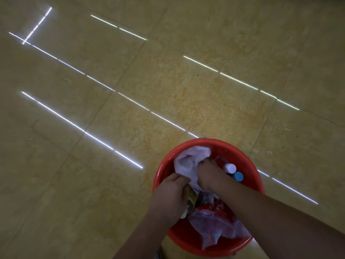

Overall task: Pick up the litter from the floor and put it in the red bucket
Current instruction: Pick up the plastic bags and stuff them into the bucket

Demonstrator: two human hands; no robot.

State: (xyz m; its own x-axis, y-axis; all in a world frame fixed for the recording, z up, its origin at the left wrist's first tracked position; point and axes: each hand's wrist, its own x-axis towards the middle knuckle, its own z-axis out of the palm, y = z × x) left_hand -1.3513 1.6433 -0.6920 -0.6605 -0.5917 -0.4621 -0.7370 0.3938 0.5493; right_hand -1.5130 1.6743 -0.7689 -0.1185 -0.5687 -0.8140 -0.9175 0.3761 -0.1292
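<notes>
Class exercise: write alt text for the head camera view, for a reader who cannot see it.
Two bare hands, left hand and right hand, press a white cloth into a red bucket holding plastic bags and two capped bottles, on a glossy yellow tiled floor.

The floor (130, 90) fills nearly the whole frame — large glossy tiles in a mottled yellow-tan, split by thin dark grout lines that run diagonally. Bright white streaks of reflected light cross the tiles in broken, parallel lines, slanting from the upper left down toward the lower right. A tiny dark speck sits on the tile just right of centre. The only thing standing directly on the floor is the red bucket (160, 172), at the lower right of the frame, its round rim facing the camera and its lower edge near the bottom border. The tiles around it — left, top and right — show only sheen.
</notes>
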